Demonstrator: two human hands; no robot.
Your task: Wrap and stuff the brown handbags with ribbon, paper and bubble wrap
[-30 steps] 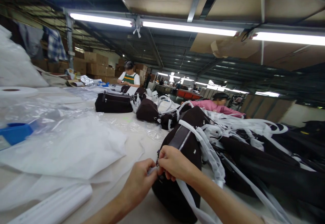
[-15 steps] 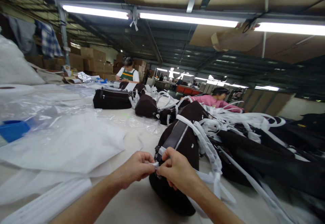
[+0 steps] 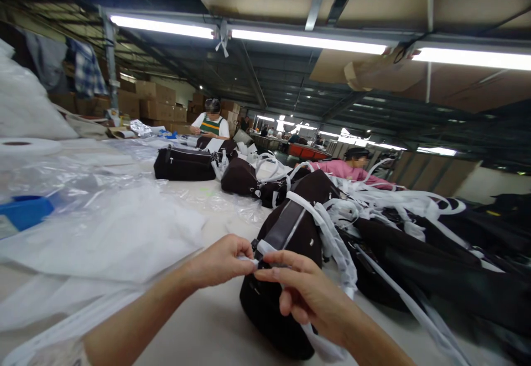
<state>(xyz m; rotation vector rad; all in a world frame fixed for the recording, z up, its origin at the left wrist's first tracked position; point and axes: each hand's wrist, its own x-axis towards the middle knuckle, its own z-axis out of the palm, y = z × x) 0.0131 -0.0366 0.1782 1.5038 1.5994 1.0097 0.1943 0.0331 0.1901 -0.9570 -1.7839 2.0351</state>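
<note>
A black bag (image 3: 267, 319) with a grey band and silver zip lies on the table in front of me. White wrapping strips (image 3: 338, 250) cover its strap. At the near end of the band, my left hand (image 3: 224, 261) is closed, pinching a small white strip (image 3: 248, 259) between thumb and fingers. My right hand (image 3: 309, 286) reaches over the bag from the right, thumb and forefinger stretched out and apart beside that strip, the other fingers loosely bent. Whether its thumb tip touches the strip is hard to see.
White sheets (image 3: 112, 233) and clear plastic cover the left of the table, near a blue object (image 3: 27, 211). More black bags (image 3: 186, 164) lie farther back. Black goods with white-wrapped straps (image 3: 415, 197) pile up at right. Two people work across the table.
My right hand has loosened its pinch and its fingers have straightened, shifting slightly right. The left hand keeps hold of the white strip. The view has tilted slightly.
</note>
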